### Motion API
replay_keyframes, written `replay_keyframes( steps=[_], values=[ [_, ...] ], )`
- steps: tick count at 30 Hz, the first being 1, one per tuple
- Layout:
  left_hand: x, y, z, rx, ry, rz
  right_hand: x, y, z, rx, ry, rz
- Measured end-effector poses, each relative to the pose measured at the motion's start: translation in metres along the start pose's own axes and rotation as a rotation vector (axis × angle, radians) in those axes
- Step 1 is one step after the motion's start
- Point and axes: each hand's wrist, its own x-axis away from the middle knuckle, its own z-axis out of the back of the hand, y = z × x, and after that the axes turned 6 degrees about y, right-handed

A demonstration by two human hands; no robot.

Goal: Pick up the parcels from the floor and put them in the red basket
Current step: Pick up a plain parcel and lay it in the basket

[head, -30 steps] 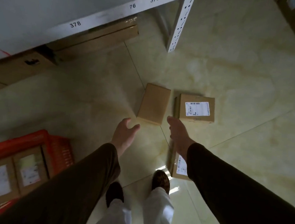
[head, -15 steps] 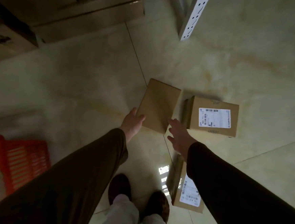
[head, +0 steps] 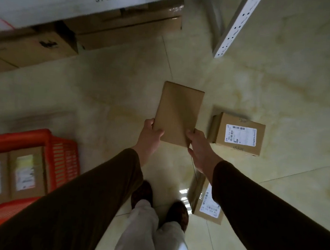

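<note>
Fingers [head: 155,131] of your left hand [head: 149,141] curl round the near left corner of the plain parcel [head: 178,113], thumb across its top face; those of your right hand [head: 199,149] clasp the near right corner. Both hands therefore grip one flat brown box by its short near end, and it appears lifted clear of the floor [head: 272,84], though its underside is hidden. Held so, the far end overhangs unsupported: slide your palms further along the long edges, or tip the box towards you, so that it does not droop or slip as you swing it. The red basket [head: 61,156] stands low on your left, near the left edge of the floor in view, and already carries two labelled boxes [head: 10,174] side by side; judge the remaining room before you lower this one, and set it flat on top of them if nothing else is free.

Two more parcels lie on the floor: a labelled parcel [head: 238,133] just right of your right hand, and another [head: 209,205] partly hidden under your right forearm, beside your right shoe [head: 178,212]. Step round that one as you turn. The floor is glossy pale tile, which looks slippery. Ahead, a white shelf [head: 75,1] numbered 378 overhangs larger cartons [head: 116,28] stored beneath it.
</note>
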Motion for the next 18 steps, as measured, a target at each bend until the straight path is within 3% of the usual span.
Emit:
replay_keyframes(
  steps=[8,18],
  values=[
    [0.083,0.005,0.108,0.267,0.185,-0.040,0.117,-0.026,-0.067,0.109,-0.037,0.163],
    [0.127,-0.074,0.277,0.403,0.290,-0.073,0.216,0.028,-0.213,0.166,-0.070,0.194]
  ],
)
